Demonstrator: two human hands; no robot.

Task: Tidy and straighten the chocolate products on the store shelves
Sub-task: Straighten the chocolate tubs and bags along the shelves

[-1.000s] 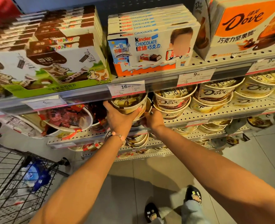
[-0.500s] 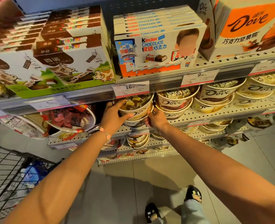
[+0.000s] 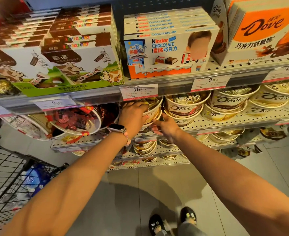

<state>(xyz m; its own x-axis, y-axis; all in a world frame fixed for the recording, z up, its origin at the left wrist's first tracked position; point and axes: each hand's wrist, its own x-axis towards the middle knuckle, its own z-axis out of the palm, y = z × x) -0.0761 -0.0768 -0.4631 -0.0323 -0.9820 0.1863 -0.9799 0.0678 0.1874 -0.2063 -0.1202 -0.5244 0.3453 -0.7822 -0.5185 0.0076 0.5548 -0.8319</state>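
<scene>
Your left hand (image 3: 133,114) is curled over the rim and side of the top Dove chocolate tub (image 3: 153,110), which sits at the left end of the Dove row on the second shelf (image 3: 242,119), tucked just under the 16.90 price tag (image 3: 138,91). Your right hand (image 3: 165,128) comes in from below with fingers loosely spread against the lower tub of that stack; whether it truly grips or only props I cannot tell, since the fingertips are hidden behind the tubs.

The main risk is the stack itself. The tub you hold is tilted forward, and the one beneath it sits near the shelf's front lip (it looks partly past the edge). If you shove the top tub back without steadying the lower one, the lower tub could slide out and drop onto the shelves below or the floor.

Watch your left side too. The clear tub of red-wrapped chocolates (image 3: 74,120) leans just beside your wrist, and the watch (image 3: 117,128) could catch its rim and tip it further.

Lifting too high could knock the price tag off its rail. The neighbouring Dove tub stack (image 3: 184,108) touches yours, so a sideways push would skew that row as well.
</scene>
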